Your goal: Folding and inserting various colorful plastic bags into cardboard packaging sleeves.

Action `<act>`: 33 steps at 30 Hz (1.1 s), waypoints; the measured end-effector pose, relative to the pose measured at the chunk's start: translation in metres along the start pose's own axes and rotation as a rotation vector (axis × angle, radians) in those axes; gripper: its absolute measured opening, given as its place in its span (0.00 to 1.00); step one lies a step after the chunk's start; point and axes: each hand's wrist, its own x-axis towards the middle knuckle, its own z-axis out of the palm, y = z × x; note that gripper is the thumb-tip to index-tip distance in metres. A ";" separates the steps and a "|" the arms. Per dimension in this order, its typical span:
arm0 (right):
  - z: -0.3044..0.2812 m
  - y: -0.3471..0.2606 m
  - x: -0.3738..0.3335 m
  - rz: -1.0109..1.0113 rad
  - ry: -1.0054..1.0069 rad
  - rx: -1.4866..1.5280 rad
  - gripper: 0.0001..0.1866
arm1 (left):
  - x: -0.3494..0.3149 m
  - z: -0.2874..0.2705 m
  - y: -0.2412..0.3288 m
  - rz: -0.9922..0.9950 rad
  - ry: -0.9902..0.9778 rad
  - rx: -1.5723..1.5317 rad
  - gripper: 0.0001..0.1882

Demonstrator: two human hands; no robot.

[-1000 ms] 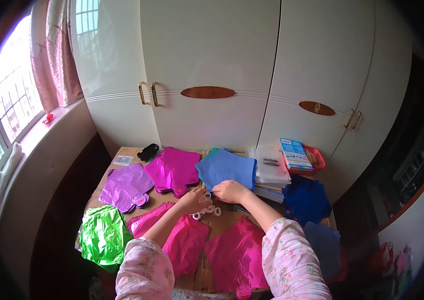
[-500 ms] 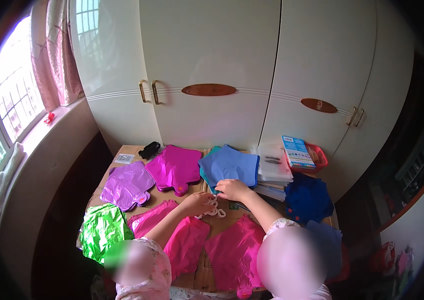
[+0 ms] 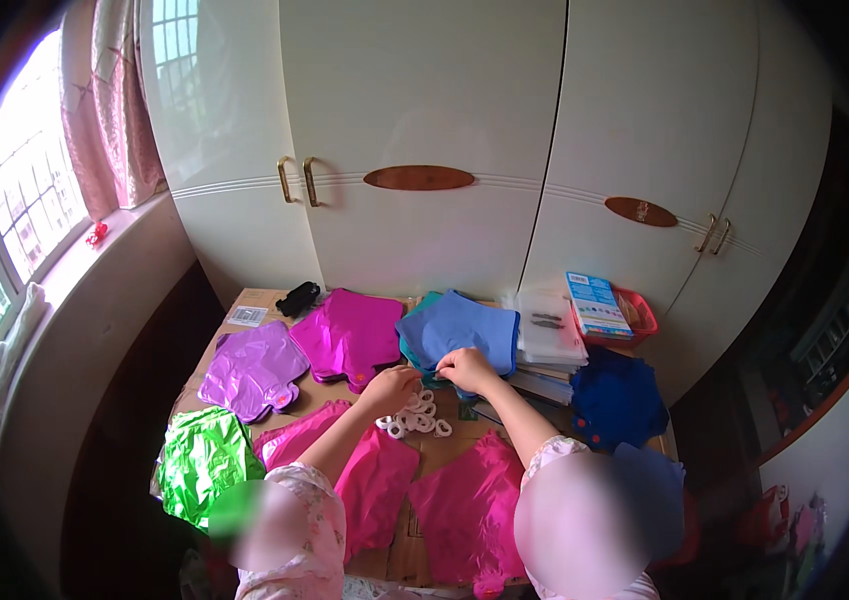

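My left hand (image 3: 394,388) is closed in a pinch above a small pile of white rings (image 3: 415,416) in the middle of the cardboard-topped table. Close by on its right, my right hand (image 3: 467,369) is also pinched, over the near edge of a blue foil stack (image 3: 464,330). Whatever the fingertips hold is too small to make out. Just in front of the rings lie a pink foil piece (image 3: 376,490) and a second pink foil piece (image 3: 469,510), flat and shiny like deflated balloons, side by side under my forearms.
Around the table lie a magenta foil stack (image 3: 349,335), a purple one (image 3: 252,370), crinkled green foil (image 3: 210,462) and a dark blue stack (image 3: 620,400). Clear plastic sleeves (image 3: 547,335) and a red basket (image 3: 639,318) stand at the back right. A white wardrobe (image 3: 424,110) rises behind.
Both hands have lifted off the rings and drawn closer together, the left one moving up and away. More of the white ring pile now shows.
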 end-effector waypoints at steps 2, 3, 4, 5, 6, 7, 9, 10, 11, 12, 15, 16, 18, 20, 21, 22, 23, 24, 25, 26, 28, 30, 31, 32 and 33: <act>-0.001 0.002 0.000 0.048 0.013 0.059 0.07 | 0.005 0.005 0.000 -0.005 -0.029 0.034 0.16; 0.000 0.004 0.001 0.063 0.015 0.085 0.07 | 0.007 0.007 0.000 -0.009 -0.043 0.052 0.15; -0.001 0.007 0.002 0.078 0.020 0.108 0.07 | 0.011 0.007 0.001 -0.010 -0.064 0.097 0.15; -0.001 0.010 0.003 0.090 0.026 0.094 0.07 | 0.015 0.007 0.003 -0.011 -0.084 0.141 0.15; 0.000 0.012 0.004 0.102 0.032 0.079 0.07 | 0.018 0.007 0.004 -0.013 -0.105 0.187 0.14; 0.001 0.011 0.005 0.111 0.034 0.067 0.08 | 0.020 0.008 0.001 -0.033 -0.093 0.225 0.14; 0.004 0.007 0.006 0.117 0.072 0.073 0.10 | 0.025 0.010 -0.006 -0.074 -0.068 0.301 0.13; 0.003 0.009 0.004 0.132 0.095 0.069 0.11 | 0.028 0.009 0.003 -0.130 -0.039 0.234 0.13; 0.002 0.013 0.002 0.143 0.105 0.071 0.12 | 0.030 0.004 0.018 -0.187 -0.012 0.168 0.13; 0.000 0.017 0.001 0.155 0.115 0.073 0.12 | 0.032 0.003 0.027 -0.244 0.013 0.100 0.13; 0.001 0.012 0.004 0.166 0.101 0.118 0.13 | 0.025 0.009 0.005 -0.059 0.024 0.081 0.12; 0.000 0.011 0.004 0.171 0.092 0.131 0.12 | 0.025 0.010 0.002 -0.070 0.018 0.126 0.12; 0.002 0.011 0.003 0.171 0.102 0.180 0.12 | 0.023 0.013 -0.004 -0.092 0.007 0.217 0.12; 0.001 0.009 0.003 0.211 0.091 0.224 0.11 | 0.024 0.012 0.000 -0.122 0.018 0.290 0.12; -0.001 0.007 0.003 0.251 0.072 0.244 0.11 | 0.025 0.011 0.003 -0.137 0.024 0.326 0.12; -0.003 0.007 0.004 0.294 0.055 0.260 0.11 | 0.026 0.008 0.011 -0.162 0.031 0.363 0.12; -0.004 0.008 0.004 0.312 0.055 0.274 0.11 | 0.028 0.002 0.023 -0.187 0.037 0.398 0.12; -0.005 0.010 0.004 0.330 0.055 0.289 0.12 | 0.030 0.000 0.029 -0.212 0.043 0.433 0.13; -0.005 0.010 0.004 0.344 0.052 0.307 0.12 | 0.030 0.000 0.029 -0.199 0.029 0.461 0.13; -0.004 0.013 0.006 0.344 0.058 0.334 0.11 | 0.030 -0.001 0.027 -0.186 0.016 0.489 0.13; -0.002 0.021 0.010 0.345 0.071 0.389 0.11 | 0.031 0.003 0.019 -0.126 0.022 0.535 0.13; -0.001 0.025 0.014 0.320 0.111 0.359 0.09 | 0.031 0.012 0.005 -0.032 0.061 0.571 0.13; -0.001 0.026 0.016 0.309 0.129 0.345 0.08 | 0.033 0.012 0.006 -0.076 -0.001 0.534 0.13; -0.003 0.028 0.018 0.312 0.174 0.345 0.07 | 0.035 0.011 0.007 -0.120 -0.064 0.496 0.14; -0.005 0.029 0.021 0.314 0.219 0.344 0.07 | 0.037 0.011 0.008 -0.163 -0.126 0.457 0.14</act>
